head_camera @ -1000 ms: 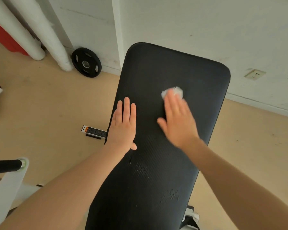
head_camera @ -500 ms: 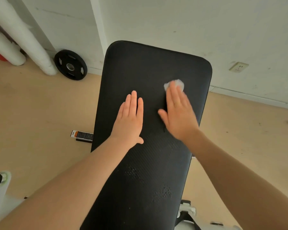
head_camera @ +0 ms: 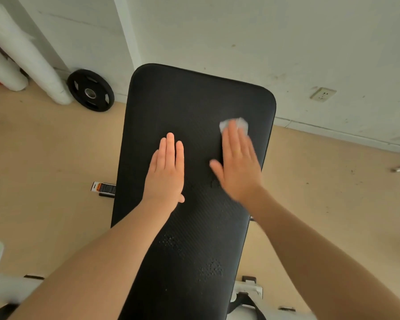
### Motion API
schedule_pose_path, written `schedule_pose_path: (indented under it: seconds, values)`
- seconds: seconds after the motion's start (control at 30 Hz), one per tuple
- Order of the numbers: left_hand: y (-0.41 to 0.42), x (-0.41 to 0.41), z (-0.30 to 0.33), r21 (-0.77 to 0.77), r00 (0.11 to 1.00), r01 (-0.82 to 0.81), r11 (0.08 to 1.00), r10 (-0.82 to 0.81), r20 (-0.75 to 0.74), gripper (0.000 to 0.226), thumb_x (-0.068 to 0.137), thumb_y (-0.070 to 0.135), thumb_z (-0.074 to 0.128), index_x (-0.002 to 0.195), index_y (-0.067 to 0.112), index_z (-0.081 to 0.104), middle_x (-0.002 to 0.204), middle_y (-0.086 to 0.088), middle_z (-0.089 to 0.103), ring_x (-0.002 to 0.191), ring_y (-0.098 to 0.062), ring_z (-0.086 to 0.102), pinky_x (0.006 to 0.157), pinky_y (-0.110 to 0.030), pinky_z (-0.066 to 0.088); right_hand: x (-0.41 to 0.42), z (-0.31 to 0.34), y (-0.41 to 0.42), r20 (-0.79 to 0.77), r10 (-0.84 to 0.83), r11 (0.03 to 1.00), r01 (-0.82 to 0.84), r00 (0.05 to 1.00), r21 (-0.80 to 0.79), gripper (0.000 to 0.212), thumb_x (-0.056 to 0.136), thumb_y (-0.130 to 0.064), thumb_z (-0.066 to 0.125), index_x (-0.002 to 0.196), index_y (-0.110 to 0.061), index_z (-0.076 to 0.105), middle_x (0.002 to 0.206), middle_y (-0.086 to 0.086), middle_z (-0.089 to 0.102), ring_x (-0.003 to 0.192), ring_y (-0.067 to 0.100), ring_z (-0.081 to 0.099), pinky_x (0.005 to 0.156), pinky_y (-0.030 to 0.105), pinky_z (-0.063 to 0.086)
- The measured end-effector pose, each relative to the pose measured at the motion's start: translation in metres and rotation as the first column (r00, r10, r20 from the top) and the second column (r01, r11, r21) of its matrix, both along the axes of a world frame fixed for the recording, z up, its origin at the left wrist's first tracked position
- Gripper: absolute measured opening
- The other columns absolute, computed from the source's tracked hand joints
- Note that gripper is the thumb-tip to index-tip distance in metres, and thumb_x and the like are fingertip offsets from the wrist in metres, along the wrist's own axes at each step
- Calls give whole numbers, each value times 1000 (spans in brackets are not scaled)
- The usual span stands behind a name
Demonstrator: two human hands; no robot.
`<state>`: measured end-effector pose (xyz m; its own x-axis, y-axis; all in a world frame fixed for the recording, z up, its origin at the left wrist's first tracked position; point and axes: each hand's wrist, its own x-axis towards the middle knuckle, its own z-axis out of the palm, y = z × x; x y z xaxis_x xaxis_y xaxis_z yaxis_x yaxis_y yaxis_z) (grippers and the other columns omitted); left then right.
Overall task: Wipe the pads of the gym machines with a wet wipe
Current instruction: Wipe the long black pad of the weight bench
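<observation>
Left hand [head_camera: 166, 172] flat on black pad [head_camera: 194, 100]; right hand [head_camera: 237, 165], fingers straight, pressing wet wipe [head_camera: 234, 124] at 2 o'clock.

The bench pad [head_camera: 194, 107] is showing a black, matt, finely ribbed covering that looks like vinyl, with small wet-looking speckles glinting nearer the camera. The wipe [head_camera: 238, 123] under the right hand [head_camera: 238, 167] is looking thin, pale and crumpled, like damp cloth or paper, though blurred. The weight plate [head_camera: 90, 90] is appearing as dull black rubber around a shiny metal hub, the wall [head_camera: 286, 42] is presenting chalky, scuffed white paint, and the floor [head_camera: 44, 146] is looking smooth, matt and tan.
</observation>
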<state>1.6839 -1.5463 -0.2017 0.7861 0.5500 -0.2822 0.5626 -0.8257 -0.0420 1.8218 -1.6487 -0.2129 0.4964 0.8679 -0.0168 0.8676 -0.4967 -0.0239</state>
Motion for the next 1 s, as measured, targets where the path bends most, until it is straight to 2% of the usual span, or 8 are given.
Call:
schedule_pose_path:
  seconds: [0.1, 0.23, 0.4, 0.47, 0.63, 0.73, 0.87, 1.0]
  values:
    - [-3, 3, 1, 1, 999, -33, 999, 33, -3, 124, 70, 47, 74, 144, 3, -16, 153, -21, -16, 142, -37, -9, 106, -37, -8, -27, -15, -48, -25, 160, 980, -161, 987, -112, 76, 89, -52, 28, 143, 1, 20, 149, 19, 28, 137, 34, 30, 111, 43, 24]
    - [-4, 4, -2, 7, 999, -50, 999, 50, -19, 122, 71, 47, 73, 144, 6, -16, 153, -19, -16, 142, -36, -9, 109, -36, -6, 14, -13, -36, 118, 238, 969, -228, 964, -98, 73, 86, -50, 32, 139, 0, 31, 145, 18, 38, 132, 33, 40, 111, 39, 22]
    - [-6, 7, -1, 23, 998, -58, 998, 59, -24, 120, 71, 48, 72, 145, 8, -13, 154, -18, -13, 143, -36, -5, 110, -35, -3, 64, 12, 4, 114, 48, 998, -51, 992, 21, 73, 92, -45, 32, 145, 1, 17, 153, 20, 17, 141, 35, 17, 113, 38, 6]
    - [-6, 9, 1, 26, 997, -69, 997, 70, -40, 122, 69, 45, 75, 145, 7, -13, 154, -18, -13, 143, -35, -4, 112, -36, 1, 52, 4, -8, 91, 36, 999, -39, 995, 32, 73, 92, -46, 31, 145, 3, 19, 152, 21, 19, 140, 37, 19, 112, 38, 8]
    - [-10, 12, 9, 19, 992, -94, 995, 95, -86, 125, 68, 40, 78, 144, 6, -15, 153, -19, -14, 143, -35, -5, 114, -37, 5, 7, -19, -73, -6, 218, 969, -217, 976, -119, 73, 88, -48, 29, 141, 1, 25, 148, 19, 32, 135, 34, 32, 111, 44, 27]
    - [-9, 12, 8, 18, 991, -95, 995, 97, -95, 124, 68, 41, 77, 145, 6, -14, 154, -19, -14, 143, -35, -4, 114, -36, 5, 36, -13, -63, 84, 301, 951, -292, 950, -101, 68, 87, -45, 32, 139, -1, 29, 145, 16, 39, 133, 31, 34, 109, 39, 26]
    - [-7, 11, 5, 41, 990, -84, 996, 88, -107, 125, 67, 45, 77, 145, 7, -14, 154, -18, -14, 143, -34, -4, 114, -36, 6, 77, 10, -21, 54, 89, 996, -89, 995, 4, 68, 96, -42, 28, 148, -3, 6, 156, 14, 5, 144, 29, 7, 115, 32, -2]
    - [-7, 12, 4, 47, 990, -91, 995, 96, -106, 126, 66, 45, 77, 145, 7, -14, 154, -18, -15, 143, -34, -5, 114, -36, 6, 60, -2, -31, -11, 70, 995, -69, 998, 74, 71, 92, -44, 26, 146, 1, 12, 154, 19, 12, 142, 35, 12, 116, 38, 9]
